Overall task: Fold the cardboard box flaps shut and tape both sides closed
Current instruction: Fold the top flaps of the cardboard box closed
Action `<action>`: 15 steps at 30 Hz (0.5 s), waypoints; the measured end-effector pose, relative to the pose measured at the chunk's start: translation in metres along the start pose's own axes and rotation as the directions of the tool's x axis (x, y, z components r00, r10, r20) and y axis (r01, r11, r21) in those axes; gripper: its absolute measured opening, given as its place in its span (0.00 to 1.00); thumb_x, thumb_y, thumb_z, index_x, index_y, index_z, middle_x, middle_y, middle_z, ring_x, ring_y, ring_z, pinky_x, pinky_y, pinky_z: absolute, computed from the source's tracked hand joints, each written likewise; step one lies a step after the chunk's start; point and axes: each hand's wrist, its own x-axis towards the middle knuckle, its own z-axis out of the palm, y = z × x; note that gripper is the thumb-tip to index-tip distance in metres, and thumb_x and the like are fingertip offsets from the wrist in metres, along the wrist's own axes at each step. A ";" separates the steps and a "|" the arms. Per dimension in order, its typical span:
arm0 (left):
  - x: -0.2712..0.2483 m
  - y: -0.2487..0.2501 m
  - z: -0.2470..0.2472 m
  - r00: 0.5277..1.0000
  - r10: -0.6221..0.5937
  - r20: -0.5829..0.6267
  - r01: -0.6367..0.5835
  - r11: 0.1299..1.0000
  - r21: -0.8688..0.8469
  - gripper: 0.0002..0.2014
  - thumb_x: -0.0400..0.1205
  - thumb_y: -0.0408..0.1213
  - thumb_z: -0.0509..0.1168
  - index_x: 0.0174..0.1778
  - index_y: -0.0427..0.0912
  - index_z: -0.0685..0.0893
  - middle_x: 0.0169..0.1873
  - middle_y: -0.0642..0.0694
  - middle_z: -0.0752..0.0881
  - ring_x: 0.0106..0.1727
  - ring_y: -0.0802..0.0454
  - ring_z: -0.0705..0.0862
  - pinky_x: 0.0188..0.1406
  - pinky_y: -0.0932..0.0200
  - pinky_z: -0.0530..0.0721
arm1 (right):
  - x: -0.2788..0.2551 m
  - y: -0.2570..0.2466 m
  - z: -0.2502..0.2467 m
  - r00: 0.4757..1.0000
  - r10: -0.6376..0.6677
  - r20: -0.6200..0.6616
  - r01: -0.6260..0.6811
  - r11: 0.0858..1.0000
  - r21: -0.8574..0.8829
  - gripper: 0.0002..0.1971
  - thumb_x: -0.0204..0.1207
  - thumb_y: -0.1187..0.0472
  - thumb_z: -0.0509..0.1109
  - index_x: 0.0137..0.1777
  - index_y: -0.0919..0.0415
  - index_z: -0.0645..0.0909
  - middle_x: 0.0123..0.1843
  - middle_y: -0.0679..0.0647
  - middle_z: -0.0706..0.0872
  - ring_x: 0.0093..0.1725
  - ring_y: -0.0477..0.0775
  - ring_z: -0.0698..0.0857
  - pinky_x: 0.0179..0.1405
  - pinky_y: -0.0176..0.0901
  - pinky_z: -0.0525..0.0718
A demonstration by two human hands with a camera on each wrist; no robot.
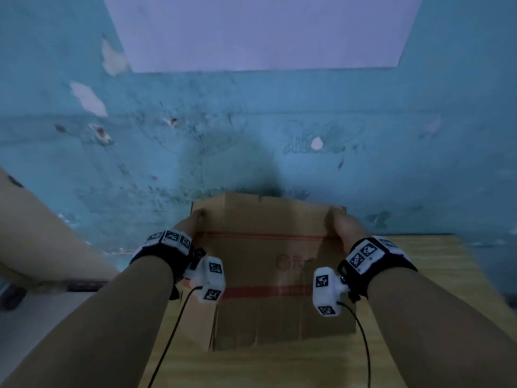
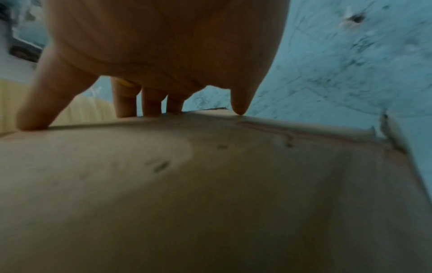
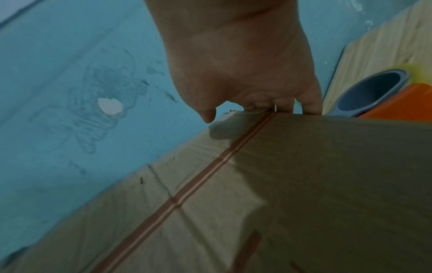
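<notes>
A brown cardboard box (image 1: 268, 264) with two red stripes stands tilted on a pale wooden table (image 1: 436, 275), its broad face toward me. My left hand (image 1: 193, 222) grips its upper left corner, thumb on the near face and fingers (image 2: 126, 103) over the far edge of the box (image 2: 210, 184). My right hand (image 1: 342, 224) grips the upper right corner the same way; in the right wrist view the fingers (image 3: 308, 103) curl over the edge of the box (image 3: 304, 184) by a red stripe. A tape roll (image 3: 374, 92) on an orange dispenser lies behind the box.
A scuffed teal wall (image 1: 251, 130) rises right behind the table, with a pale sheet (image 1: 263, 32) fixed on it higher up. A tan slanted surface (image 1: 42, 233) is at the left. Cables hang from both wrist cameras over the table front.
</notes>
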 end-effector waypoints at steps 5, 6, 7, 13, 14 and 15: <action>-0.013 0.012 -0.005 0.999 -0.033 0.036 0.038 0.988 -0.150 0.35 0.86 0.56 0.49 0.80 0.31 0.62 0.79 0.29 0.66 0.78 0.35 0.68 0.78 0.45 0.67 | -0.036 -0.007 -0.022 0.997 -0.057 0.054 0.061 0.995 -0.083 0.31 0.88 0.49 0.45 0.81 0.73 0.58 0.83 0.67 0.60 0.81 0.63 0.63 0.80 0.47 0.59; -0.017 0.013 -0.005 0.999 -0.026 0.046 0.034 0.985 -0.169 0.36 0.85 0.58 0.49 0.80 0.32 0.63 0.79 0.30 0.66 0.78 0.35 0.69 0.78 0.44 0.68 | -0.044 -0.008 -0.027 0.996 -0.065 0.068 0.072 0.993 -0.093 0.30 0.88 0.50 0.44 0.81 0.73 0.57 0.83 0.68 0.59 0.81 0.64 0.62 0.80 0.48 0.59; -0.019 0.012 -0.006 0.998 -0.021 0.060 0.033 0.979 -0.200 0.37 0.84 0.61 0.50 0.80 0.33 0.64 0.79 0.31 0.67 0.77 0.35 0.69 0.77 0.44 0.68 | -0.046 -0.007 -0.031 0.994 -0.079 0.074 0.085 0.992 -0.089 0.29 0.88 0.51 0.43 0.81 0.73 0.57 0.83 0.69 0.60 0.81 0.65 0.63 0.80 0.49 0.61; -0.015 0.015 -0.004 0.973 0.065 0.220 0.004 0.953 -0.302 0.51 0.65 0.79 0.58 0.73 0.41 0.75 0.71 0.38 0.78 0.73 0.40 0.75 0.76 0.40 0.71 | -0.053 -0.006 -0.042 0.994 -0.113 0.002 0.112 0.991 0.065 0.36 0.84 0.40 0.46 0.79 0.72 0.63 0.80 0.69 0.66 0.77 0.68 0.69 0.78 0.56 0.67; -0.017 0.021 -0.003 0.966 0.079 0.248 0.013 0.937 -0.349 0.42 0.73 0.73 0.56 0.68 0.39 0.78 0.65 0.37 0.82 0.69 0.40 0.79 0.73 0.43 0.74 | -0.053 -0.006 -0.042 0.993 -0.117 0.006 0.116 0.989 0.096 0.39 0.82 0.37 0.47 0.78 0.70 0.65 0.79 0.68 0.68 0.76 0.67 0.71 0.77 0.57 0.68; -0.015 0.027 -0.001 0.949 0.126 0.287 0.004 0.910 -0.415 0.35 0.80 0.65 0.53 0.63 0.34 0.80 0.54 0.35 0.88 0.59 0.40 0.85 0.65 0.46 0.79 | -0.048 -0.004 -0.040 0.992 -0.124 0.012 0.121 0.983 0.138 0.40 0.79 0.34 0.48 0.77 0.69 0.67 0.78 0.67 0.70 0.75 0.67 0.72 0.76 0.58 0.70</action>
